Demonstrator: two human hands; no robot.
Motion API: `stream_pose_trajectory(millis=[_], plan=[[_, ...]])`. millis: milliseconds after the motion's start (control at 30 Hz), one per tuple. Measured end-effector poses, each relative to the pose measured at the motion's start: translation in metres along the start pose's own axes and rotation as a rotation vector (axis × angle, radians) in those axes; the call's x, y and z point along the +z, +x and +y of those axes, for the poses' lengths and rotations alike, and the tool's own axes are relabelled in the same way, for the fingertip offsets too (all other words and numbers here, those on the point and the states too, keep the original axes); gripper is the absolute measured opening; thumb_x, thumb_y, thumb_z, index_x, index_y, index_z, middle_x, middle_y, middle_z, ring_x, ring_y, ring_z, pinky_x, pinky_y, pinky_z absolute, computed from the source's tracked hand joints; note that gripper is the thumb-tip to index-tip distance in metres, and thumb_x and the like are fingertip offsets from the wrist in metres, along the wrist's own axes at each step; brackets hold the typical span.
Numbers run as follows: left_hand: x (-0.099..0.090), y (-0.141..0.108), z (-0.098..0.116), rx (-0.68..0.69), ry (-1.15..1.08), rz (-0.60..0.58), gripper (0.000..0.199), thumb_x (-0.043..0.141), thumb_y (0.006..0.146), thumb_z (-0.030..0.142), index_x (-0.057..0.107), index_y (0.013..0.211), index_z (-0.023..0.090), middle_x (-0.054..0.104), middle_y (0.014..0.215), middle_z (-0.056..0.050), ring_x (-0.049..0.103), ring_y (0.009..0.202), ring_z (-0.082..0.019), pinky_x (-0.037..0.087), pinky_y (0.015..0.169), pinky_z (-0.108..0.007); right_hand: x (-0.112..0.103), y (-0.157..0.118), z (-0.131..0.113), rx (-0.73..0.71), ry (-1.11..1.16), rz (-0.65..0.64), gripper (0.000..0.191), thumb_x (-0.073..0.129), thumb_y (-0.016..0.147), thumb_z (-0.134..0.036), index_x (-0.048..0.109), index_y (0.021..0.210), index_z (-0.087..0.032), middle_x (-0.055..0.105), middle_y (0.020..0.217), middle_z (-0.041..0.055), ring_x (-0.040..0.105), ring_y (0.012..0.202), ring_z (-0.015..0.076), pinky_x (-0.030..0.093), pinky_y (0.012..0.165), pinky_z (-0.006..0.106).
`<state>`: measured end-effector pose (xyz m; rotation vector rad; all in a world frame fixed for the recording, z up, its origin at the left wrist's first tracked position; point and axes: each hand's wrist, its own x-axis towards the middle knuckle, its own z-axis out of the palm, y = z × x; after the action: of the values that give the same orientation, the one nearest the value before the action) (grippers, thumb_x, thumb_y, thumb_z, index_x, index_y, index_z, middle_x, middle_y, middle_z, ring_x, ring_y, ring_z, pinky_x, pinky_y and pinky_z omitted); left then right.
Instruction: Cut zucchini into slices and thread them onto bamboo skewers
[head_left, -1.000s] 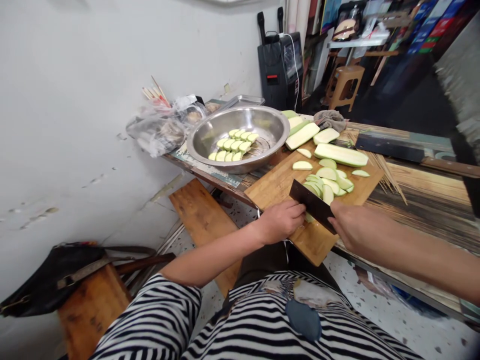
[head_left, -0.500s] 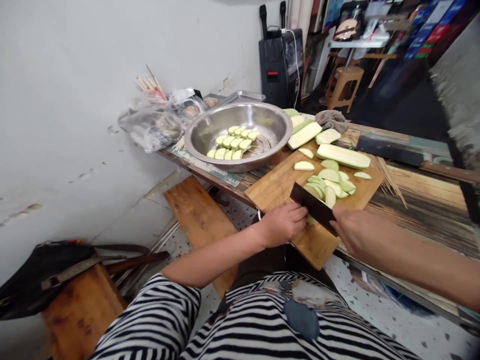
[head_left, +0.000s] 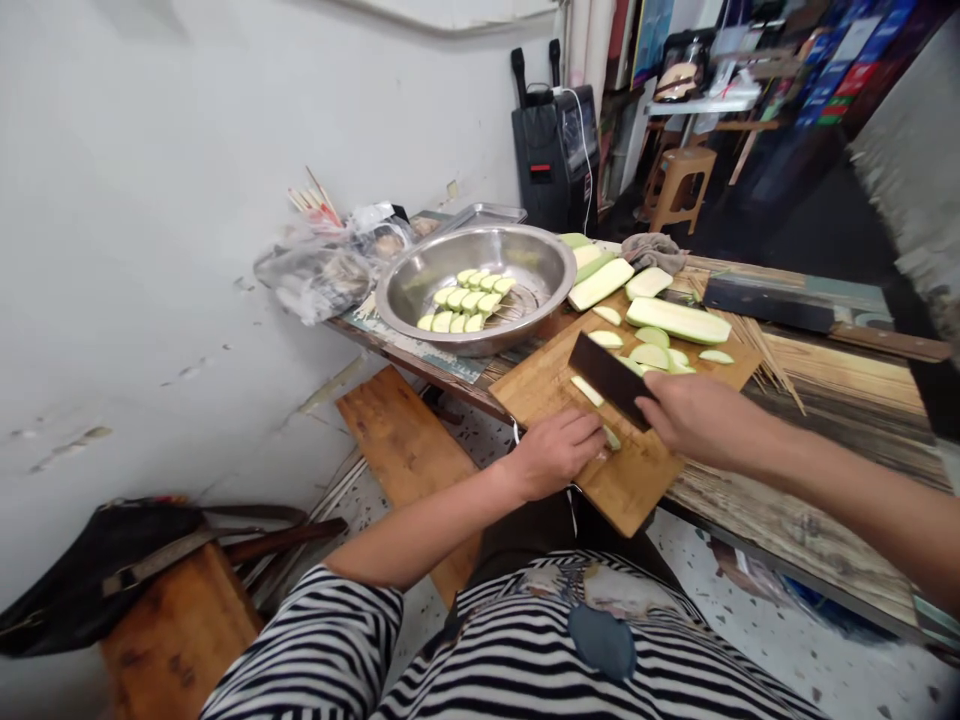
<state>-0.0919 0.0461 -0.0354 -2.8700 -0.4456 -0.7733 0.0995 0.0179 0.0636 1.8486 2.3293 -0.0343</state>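
In the head view, a dark knife (head_left: 606, 380) is gripped by the right hand (head_left: 684, 415), with its fingers curled tight. A small green piece (head_left: 612, 438) is pinched on the wooden board (head_left: 630, 492) by the bent fingers of the left hand (head_left: 559, 452). One thin slice (head_left: 587, 390) is seen just beside the blade. More slices (head_left: 650, 355) are spread past the knife. Other slices are held in a metal bowl (head_left: 536, 258).

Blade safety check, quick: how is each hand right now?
Left hand: closed, holding a zucchini piece against the board.
Right hand: closed, holding the knife.
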Motion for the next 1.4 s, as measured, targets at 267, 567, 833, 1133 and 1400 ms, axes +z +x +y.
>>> stream_pose_trajectory(millis=[267, 567, 833, 1133, 1400], plan=[[0.006, 0.008, 0.004, -0.236, -0.071, -0.093, 0.029, 0.041, 0.093, 0.036, 0.058, 0.108, 0.017, 0.062, 0.099, -0.008, 0.056, 0.091, -0.018, 0.047, 0.079, -0.029, -0.015, -0.010, 0.043, 0.073, 0.033, 0.262, 0.021, 0.040, 0.086, -0.030, 0.056, 0.083, -0.016, 0.061, 0.063, 0.0073, 0.055, 0.056, 0.0199, 0.027, 0.051, 0.028], [0.010, 0.049, -0.030, -0.223, -0.151, -0.277, 0.032, 0.041, 0.092, 0.040, 0.061, 0.103, 0.018, 0.061, 0.102, -0.010, 0.057, 0.093, -0.020, 0.046, 0.082, -0.033, 0.014, -0.019, 0.085, 0.146, -0.066, 0.405, 0.023, 0.040, 0.086, -0.029, 0.059, 0.084, -0.016, 0.066, 0.066, 0.0101, 0.058, 0.056, 0.0222, 0.019, 0.049, 0.029], [0.042, 0.079, -0.093, -0.442, -0.129, -0.132, 0.028, 0.054, 0.087, 0.036, 0.065, 0.098, 0.013, 0.065, 0.097, -0.011, 0.058, 0.093, -0.021, 0.045, 0.085, -0.033, 0.045, -0.025, 0.113, 0.202, -0.152, 0.549, 0.023, 0.044, 0.087, -0.032, 0.062, 0.088, -0.017, 0.068, 0.066, 0.0088, 0.057, 0.052, 0.0224, 0.013, 0.047, 0.028], [0.046, 0.129, -0.099, -0.635, -0.164, -0.093, 0.035, 0.046, 0.090, 0.039, 0.069, 0.093, 0.013, 0.069, 0.089, -0.010, 0.062, 0.084, -0.021, 0.047, 0.080, -0.033, 0.052, -0.030, 0.139, -0.030, -0.357, 0.722, 0.017, 0.048, 0.085, -0.012, 0.054, 0.069, -0.018, 0.056, 0.061, 0.0053, 0.051, 0.055, 0.0201, 0.016, 0.052, 0.030], [0.015, 0.148, -0.022, 0.035, -0.122, -0.113, 0.054, 0.036, 0.092, 0.045, 0.041, 0.137, 0.015, 0.030, 0.149, -0.013, 0.024, 0.139, -0.022, 0.020, 0.113, -0.039, 0.054, -0.016, 0.134, -0.250, -0.394, 0.782, 0.017, 0.047, 0.080, -0.004, 0.057, 0.073, -0.016, 0.055, 0.063, 0.0050, 0.048, 0.058, 0.0197, 0.022, 0.055, 0.032]])
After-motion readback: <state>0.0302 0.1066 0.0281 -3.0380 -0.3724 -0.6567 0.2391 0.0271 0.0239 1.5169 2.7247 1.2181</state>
